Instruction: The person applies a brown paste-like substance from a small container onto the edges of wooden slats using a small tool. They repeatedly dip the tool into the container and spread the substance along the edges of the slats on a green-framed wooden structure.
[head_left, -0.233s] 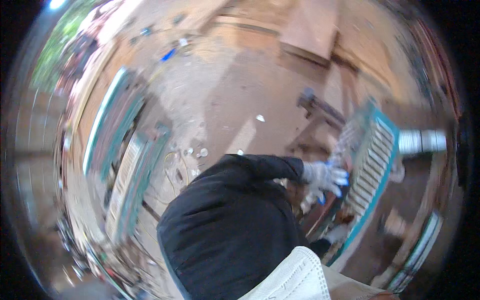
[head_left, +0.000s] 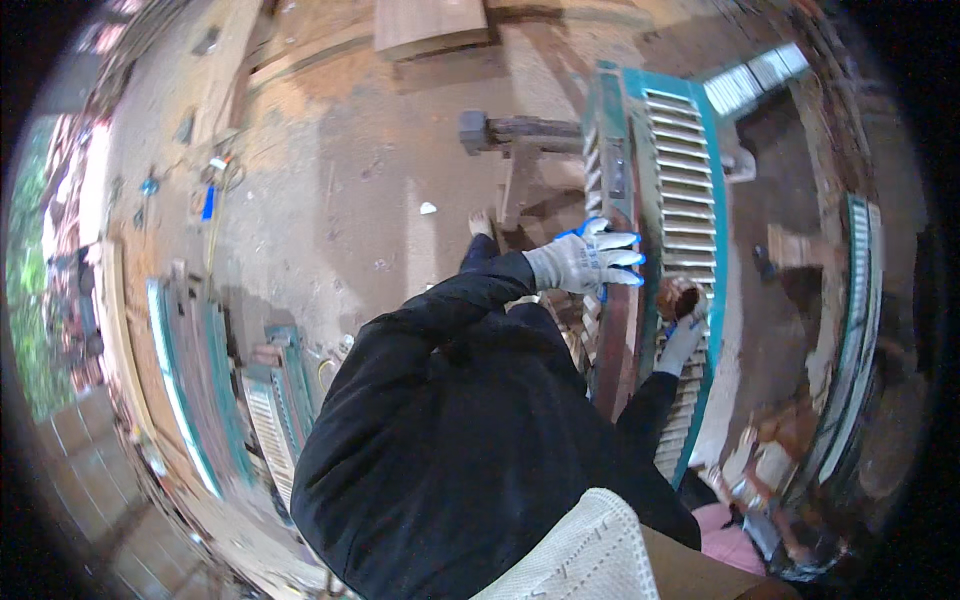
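Note:
My left hand (head_left: 590, 260), in a white glove with blue fingertips, lies with fingers stretched across the bare reddish-brown edge of a louvered shutter (head_left: 618, 330). Right beside that one is a teal-framed shutter (head_left: 718, 235) with pale slats. My right hand (head_left: 682, 345), gloved too, is low over its slats with the fingers curled. At those fingertips is a brown, roundish thing (head_left: 680, 298); its kind is unclear, and the fingers partly hide behind it.
A wooden beam (head_left: 530, 130) with a dark block at its end juts out left of the shutters. More shutters (head_left: 195, 380) lean at the left, and another (head_left: 850, 320) stands at the far right. A thick plank (head_left: 430, 30) lies at the top. Part of a pink garment (head_left: 725, 540) shows at lower right.
The view has swung, so the shutters appear more upright and nearer the middle. My left hand now lies across the brown edge. My right hand and the brown thing show more clearly.

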